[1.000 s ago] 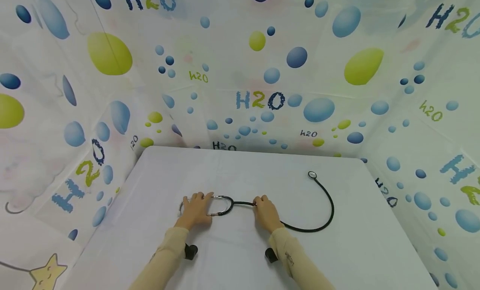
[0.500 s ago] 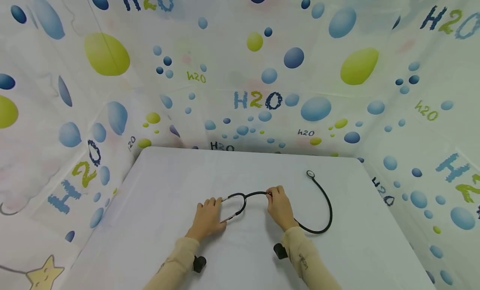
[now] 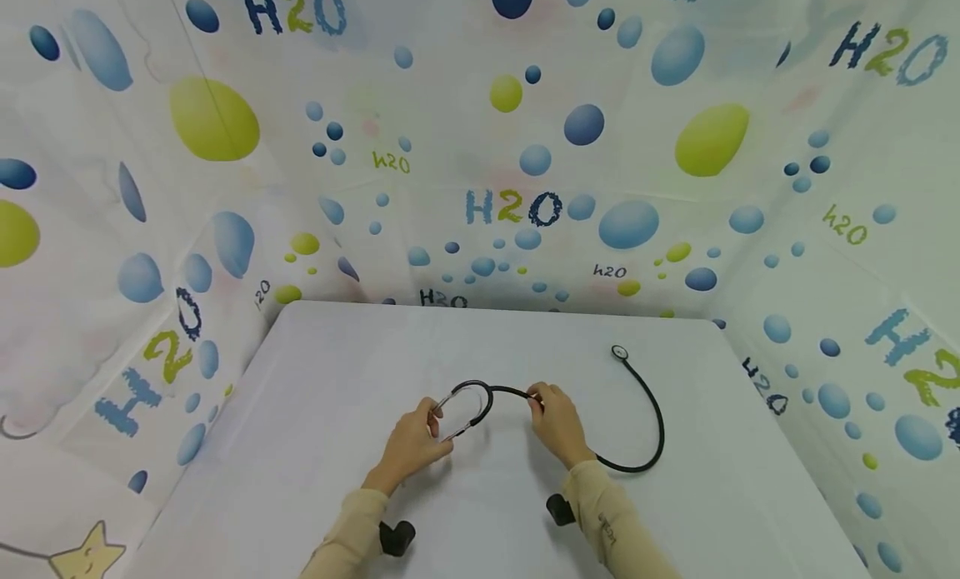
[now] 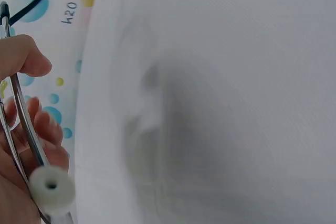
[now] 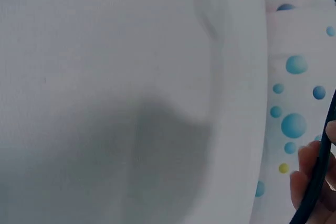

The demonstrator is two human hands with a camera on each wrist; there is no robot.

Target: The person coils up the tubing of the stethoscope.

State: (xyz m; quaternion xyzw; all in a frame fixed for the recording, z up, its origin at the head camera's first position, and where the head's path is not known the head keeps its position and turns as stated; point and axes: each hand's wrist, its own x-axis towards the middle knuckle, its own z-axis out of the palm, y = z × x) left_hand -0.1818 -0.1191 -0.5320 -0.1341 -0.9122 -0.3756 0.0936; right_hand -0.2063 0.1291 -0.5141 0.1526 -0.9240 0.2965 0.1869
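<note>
A black stethoscope [image 3: 492, 396] with silver ear tubes is held partly raised between both hands. My left hand [image 3: 411, 439] holds the ear tubes at the left end. In the left wrist view its thumb and curled fingers [image 4: 52, 129] lie about the metal tubes [image 4: 23, 109], and a pale ear tip [image 4: 51, 190] sticks out below. With my right hand [image 3: 558, 425] I pinch the black tubing just right of the fork. That tubing [image 5: 317, 174] runs through the fingers in the right wrist view. The round chest piece [image 3: 619, 352] lies on the table at the far right.
The table [image 3: 360, 354] has a white cover. Around its back and sides hangs a white curtain [image 3: 450, 104] printed with blue and green drops. A black wrist mount [image 3: 397, 538] sits under the left forearm, another [image 3: 559, 509] by the right.
Both hands have moved right and lifted the ear-tube end off the table. My left hand has shifted from over the tubes to gripping them from the side. The chest piece stays lying.
</note>
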